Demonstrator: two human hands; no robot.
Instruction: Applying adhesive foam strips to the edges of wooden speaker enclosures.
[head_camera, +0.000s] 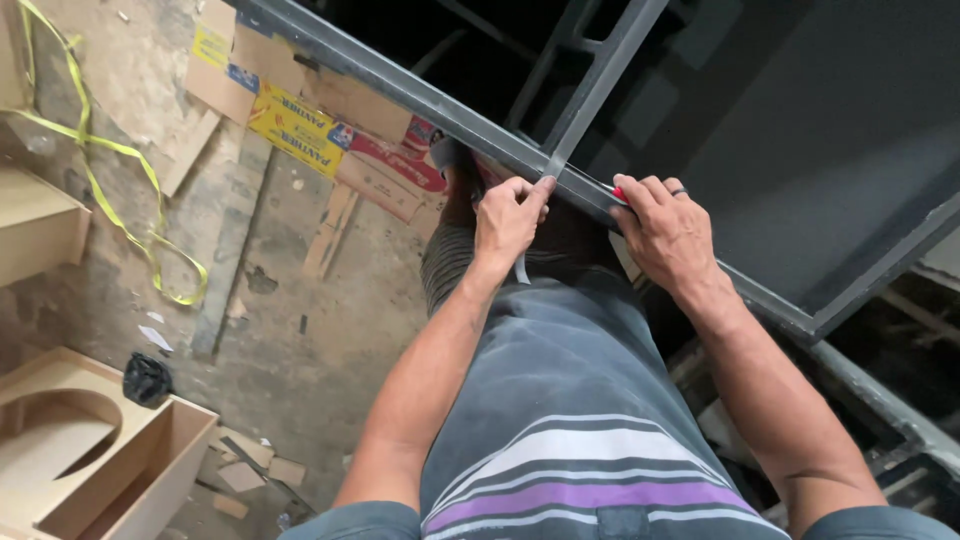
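Pinching a grey strip (521, 268) against the dark panel's edge (420, 95), your left hand (505, 215) clamps it; your right hand (665, 235) grips a red-tipped tool (619, 192), trimming apparently unfinished.

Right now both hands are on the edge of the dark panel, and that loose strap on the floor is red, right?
Not quite: the strap on the floor is yellow, not red, as the head view shows. The left hand and right hand are indeed on the dark panel's edge.
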